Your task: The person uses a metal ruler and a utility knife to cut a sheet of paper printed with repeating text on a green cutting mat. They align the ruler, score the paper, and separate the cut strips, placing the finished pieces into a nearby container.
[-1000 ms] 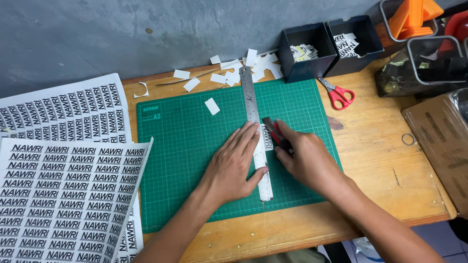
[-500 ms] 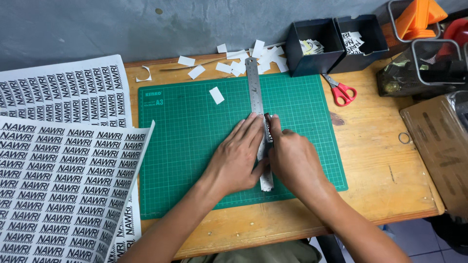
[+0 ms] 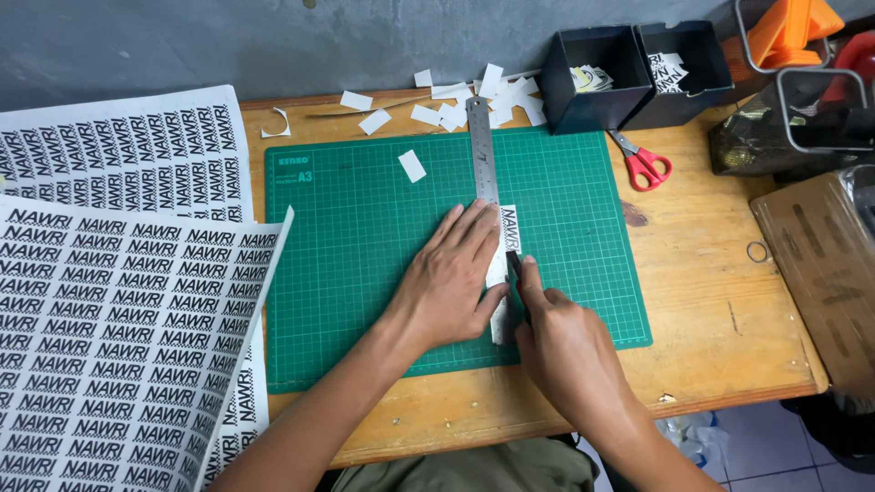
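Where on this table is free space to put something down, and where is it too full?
Free: the green cutting mat left of the left hand, and the bare wood between the mat's right edge and the cardboard box. Crowded: the back edge with paper scraps, two black bins and scissors; printed sheets cover the left.

The left hand [image 3: 453,282] covers the ruler's [image 3: 481,146] lower stretch, the right hand [image 3: 565,351] hides most of the dark knife [image 3: 516,273], and the printed sheets [image 3: 109,346] run past the picture's left edge.
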